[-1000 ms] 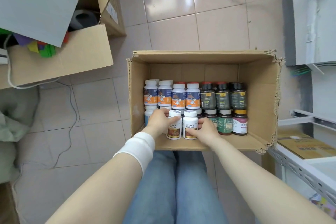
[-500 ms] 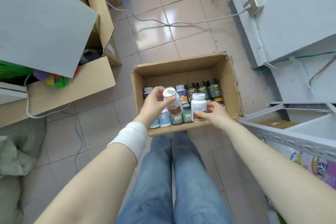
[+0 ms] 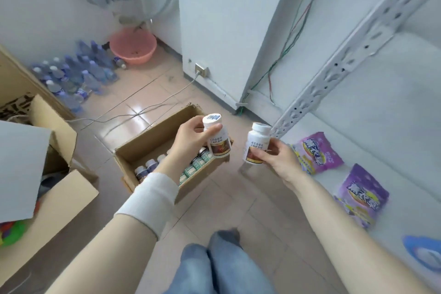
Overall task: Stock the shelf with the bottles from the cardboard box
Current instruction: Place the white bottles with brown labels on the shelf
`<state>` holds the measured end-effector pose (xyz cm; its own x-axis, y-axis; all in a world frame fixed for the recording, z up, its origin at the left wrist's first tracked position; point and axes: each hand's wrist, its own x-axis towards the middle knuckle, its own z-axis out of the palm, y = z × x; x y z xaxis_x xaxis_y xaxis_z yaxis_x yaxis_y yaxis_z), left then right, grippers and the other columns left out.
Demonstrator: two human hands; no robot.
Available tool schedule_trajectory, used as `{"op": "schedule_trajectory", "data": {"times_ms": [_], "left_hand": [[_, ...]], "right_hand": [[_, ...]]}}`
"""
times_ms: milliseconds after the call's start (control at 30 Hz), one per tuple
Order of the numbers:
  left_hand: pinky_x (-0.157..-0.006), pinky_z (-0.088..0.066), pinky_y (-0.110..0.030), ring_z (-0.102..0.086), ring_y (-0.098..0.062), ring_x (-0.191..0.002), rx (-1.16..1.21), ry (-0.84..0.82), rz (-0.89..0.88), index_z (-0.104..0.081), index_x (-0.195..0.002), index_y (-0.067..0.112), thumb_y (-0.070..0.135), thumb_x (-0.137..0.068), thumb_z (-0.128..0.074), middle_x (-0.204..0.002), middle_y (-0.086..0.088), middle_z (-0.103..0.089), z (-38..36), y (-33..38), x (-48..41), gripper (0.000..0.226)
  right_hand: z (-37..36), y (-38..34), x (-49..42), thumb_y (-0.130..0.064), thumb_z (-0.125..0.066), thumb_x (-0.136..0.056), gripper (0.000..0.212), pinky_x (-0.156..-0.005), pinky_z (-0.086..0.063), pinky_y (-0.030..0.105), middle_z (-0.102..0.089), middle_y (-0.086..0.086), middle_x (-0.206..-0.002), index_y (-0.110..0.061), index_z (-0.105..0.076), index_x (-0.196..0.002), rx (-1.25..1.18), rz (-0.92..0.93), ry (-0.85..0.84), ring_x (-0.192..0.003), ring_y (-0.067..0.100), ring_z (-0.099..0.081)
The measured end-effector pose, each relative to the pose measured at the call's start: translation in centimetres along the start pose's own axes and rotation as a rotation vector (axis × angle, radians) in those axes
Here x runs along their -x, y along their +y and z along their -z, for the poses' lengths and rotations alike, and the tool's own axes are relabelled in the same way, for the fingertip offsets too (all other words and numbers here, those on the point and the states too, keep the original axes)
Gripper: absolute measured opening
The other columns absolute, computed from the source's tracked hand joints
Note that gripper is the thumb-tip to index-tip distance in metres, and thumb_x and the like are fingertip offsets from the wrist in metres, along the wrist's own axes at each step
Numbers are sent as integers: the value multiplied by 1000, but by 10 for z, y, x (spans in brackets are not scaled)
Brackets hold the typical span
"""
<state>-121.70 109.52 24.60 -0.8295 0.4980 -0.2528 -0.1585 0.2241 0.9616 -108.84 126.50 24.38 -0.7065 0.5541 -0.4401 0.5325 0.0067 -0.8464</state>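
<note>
**Fingers and grip.** The fingers (image 3: 211,129) of the left hand (image 3: 191,142) curl round the upper body of a white plastic pill bottle (image 3: 219,144) with a white screw cap and a brown-and-red label. The thumb lies across the front just under the cap. This bottle is near upright and is seen over the right end of the open brown cardboard box (image 3: 150,137).

The fingers (image 3: 259,157) of the right hand (image 3: 280,161) pinch the lower, labelled half of a second white plastic pill bottle (image 3: 255,143) of the same kind. It is tilted, with its cap toward the perforated white metal shelf post (image 3: 334,74), and is held between box and shelf. Both bottles are in the air, apart from each other.

**Surroundings.** The left wrist wears a white cloth wristband (image 3: 150,198). Beneath it, further capped bottles (image 3: 146,168) stand in the box, which sits on the beige tiled floor (image 3: 238,198). To the right, the white shelf board (image 3: 381,126) carries purple printed packets (image 3: 318,153) near its front edge.

**Handling (judgement).**
- Each bottle looks small, rigid and light enough for one hand. The contents are unseen, so the weight is uncertain.
- The smooth plastic and glossy label may slip, so a grip round the body, below the cap, seems the safest hold.
- Setting the bottles down base-first on bare board beside the packets would suit.
</note>
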Motion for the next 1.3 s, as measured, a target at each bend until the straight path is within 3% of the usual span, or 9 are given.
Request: {"op": "schedule_trajectory", "data": {"times_ms": [67, 200, 300, 433, 567, 733, 1033, 1167, 1300], "left_hand": [[-60, -51, -18, -62, -9, -81, -53, -78, -65, -62, -102, 16, 28, -85, -67, -87, 6, -66, -24, 32, 11, 21], [-77, -57, -32, -65, -14, -89, -79, -177, -198, -62, -93, 22, 27, -82, -68, -88, 5, -67, -79, 100, 33, 14], [-78, -56, -37, -64, -18, -86, -82, -223, -297, -62, -85, 25, 25, -83, -68, -87, -2, -67, -126, 149, 52, 6], [-70, -57, -30, -62, -10, -74, -97, -263, -434, -64, -79, 25, 25, -82, -68, -81, -5, -65, -193, 208, 75, 5], [-55, -53, -12, -62, 8, -60, -91, -317, -539, -64, -79, 26, 24, -82, -68, -75, 4, -65, -256, 262, 87, 5], [-62, -56, -16, -65, -2, -75, -124, -354, -602, -64, -85, 22, 28, -83, -68, -84, 4, -65, -314, 321, 76, 8], [-72, -56, -20, -62, -7, -80, -197, -421, -621, -63, -103, 15, 27, -83, -70, -88, 7, -63, -406, 386, -13, 25], [-87, -55, -34, -66, -21, -93, -272, -482, -603, -66, -108, 10, 30, -80, -72, -94, 0, -64, -444, 392, -68, 34], [-82, -56, -21, -68, -21, -91, -343, -547, -591, -68, -104, 15, 33, -79, -73, -93, 3, -66, -476, 379, -111, 31]], "right_hand": [[33, -10, 26, -13, -75, -76, 34, -76, -50, 13, -68, 0, -96, -12, -59, -106, -22, 53, 52, -84, 8, -62], [105, -23, 72, -17, -77, -74, 31, -66, -49, 18, -69, 3, -93, -15, -61, -100, -35, 141, 153, -71, 3, -64], [163, -33, 103, -14, -77, -73, 26, -82, -50, 32, -69, -3, -90, -24, -61, -90, -69, 209, 237, -84, 14, -64], [242, -46, 143, -14, -77, -72, 26, -83, -50, 28, -69, -4, -93, -25, -60, -89, -95, 312, 303, -88, 15, -65], [313, -63, 172, -19, -77, -72, 27, -85, -49, 28, -70, -3, -97, -23, -62, -94, -106, 404, 361, -92, 14, -64], [380, -92, 188, -18, -74, -74, 29, -88, -49, 31, -69, -3, -100, -18, -62, -100, -129, 495, 421, -96, 15, -64], [455, -142, 125, -23, -77, -73, 44, -95, -50, 38, -66, -8, -101, -21, -53, -110, -161, 554, 591, -93, 11, -64], [469, -152, 82, -18, -76, -74, 44, -84, -50, 26, -66, -6, -97, -19, -51, -110, -180, 548, 615, -84, 5, -62], [471, -146, 39, -13, -76, -74, 41, -65, -48, 13, -65, -10, -92, -24, -50, -104, -181, 492, 609, -78, -1, -61]]}}
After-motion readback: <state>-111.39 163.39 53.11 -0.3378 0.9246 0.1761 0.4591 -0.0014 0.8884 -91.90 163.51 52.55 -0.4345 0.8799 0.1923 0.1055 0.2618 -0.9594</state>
